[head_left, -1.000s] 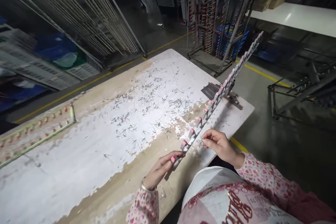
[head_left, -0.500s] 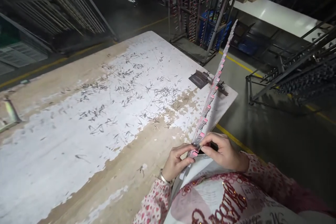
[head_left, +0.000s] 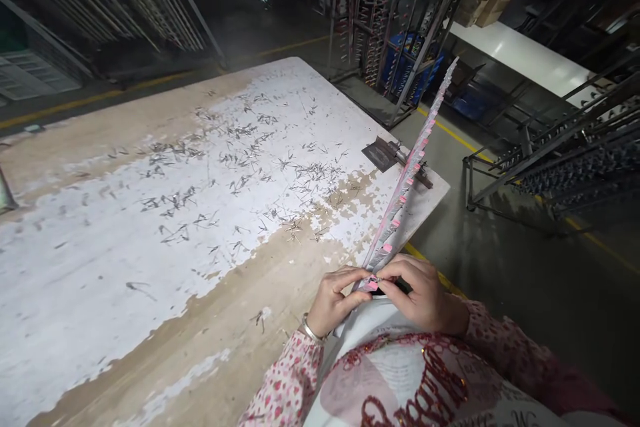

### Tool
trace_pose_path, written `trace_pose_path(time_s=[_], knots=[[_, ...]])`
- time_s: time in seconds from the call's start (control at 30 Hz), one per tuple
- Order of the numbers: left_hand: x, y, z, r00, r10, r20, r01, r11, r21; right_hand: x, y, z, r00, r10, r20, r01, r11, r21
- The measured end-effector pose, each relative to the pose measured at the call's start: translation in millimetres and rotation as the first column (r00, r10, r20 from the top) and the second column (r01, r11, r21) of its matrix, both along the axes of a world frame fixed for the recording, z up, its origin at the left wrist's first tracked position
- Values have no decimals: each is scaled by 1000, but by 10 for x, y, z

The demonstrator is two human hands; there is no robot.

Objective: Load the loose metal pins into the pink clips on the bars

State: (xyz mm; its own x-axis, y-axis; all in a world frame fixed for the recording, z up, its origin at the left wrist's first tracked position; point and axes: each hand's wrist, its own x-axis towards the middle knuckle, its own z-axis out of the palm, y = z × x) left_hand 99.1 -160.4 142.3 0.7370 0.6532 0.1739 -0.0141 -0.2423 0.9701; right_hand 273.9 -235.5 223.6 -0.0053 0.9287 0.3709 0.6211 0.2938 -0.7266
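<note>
Our left hand grips the bar, right hand pinching at a pink block; bar seems stiff, best edge-held

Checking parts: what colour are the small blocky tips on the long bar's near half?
Pink tips, clearest in the head view.

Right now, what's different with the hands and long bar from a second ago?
The near end of the long bar has come closer to the person's clothes, and its pink blocks have tipped rightward. The right grip has moved in to the nearest pink block beside the left grip. The left grip stays on the bar, and the wire bits still lie scattered on the table.
</note>
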Motion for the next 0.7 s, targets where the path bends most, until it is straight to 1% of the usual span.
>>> trace_pose_path(time_s=[0.1, 0.17, 0.23, 0.27, 0.3, 0.33, 0.37, 0.4, 0.43, 0.5, 0.57, 0.63, 0.7], knots=[[-21, -8, 2, 1000, -2, -3, 2, 999, -33, -30, 8, -12, 1000, -2, 28, 1, 1000, 23], [-51, 0, -43, 999, -54, -4, 54, 993, -101, -47, 11, -33, 1000, 1, 18, -2, 999, 41], [-87, 46, -181, 991, -129, 34, 133, 966, -220, -62, 15, -57, 1000, 18, 6, -18, 999, 43], [-106, 94, -293, 994, -105, 27, 108, 950, -293, -67, 18, -67, 1000, 28, 2, -28, 999, 32], [-125, 162, -431, 999, -32, -12, 25, 933, -359, -70, 21, -74, 999, 40, 0, -40, 999, 13], [-144, 251, -589, 991, 94, -93, -124, 902, -412, -72, 25, -78, 999, 54, -2, -54, 999, -6], [-162, 359, -760, 924, 278, -263, -366, 842, -396, -73, 30, -77, 998, 66, -2, -66, 997, -26], [-179, 481, -934, 852, 381, -358, -500, 793, -348, -71, 36, -74, 997, 75, 0, -74, 996, -39], [-194, 608, -1102, 793, 439, -423, -581, 754, -306, -69, 41, -67, 997, 80, 5, -80, 996, -44], [-208, 850, -1390, 674, 526, -519, -698, 684, -211, -61, 52, -52, 996, 91, 13, -90, 995, -42], [-195, 1031, -1593, 592, 578, -562, -756, 640, -137, -50, 59, -34, 995, 99, 13, -98, 994, -49], [-160, 1133, -1719, 553, 606, -572, -780, 618, -100, -37, 59, -14, 994, 108, 9, -107, 991, -76], [-122, 1172, -1791, 554, 611, -566, -784, 611, -107, -26, 54, 6, 994, 113, 8, -112, 988, -102]])
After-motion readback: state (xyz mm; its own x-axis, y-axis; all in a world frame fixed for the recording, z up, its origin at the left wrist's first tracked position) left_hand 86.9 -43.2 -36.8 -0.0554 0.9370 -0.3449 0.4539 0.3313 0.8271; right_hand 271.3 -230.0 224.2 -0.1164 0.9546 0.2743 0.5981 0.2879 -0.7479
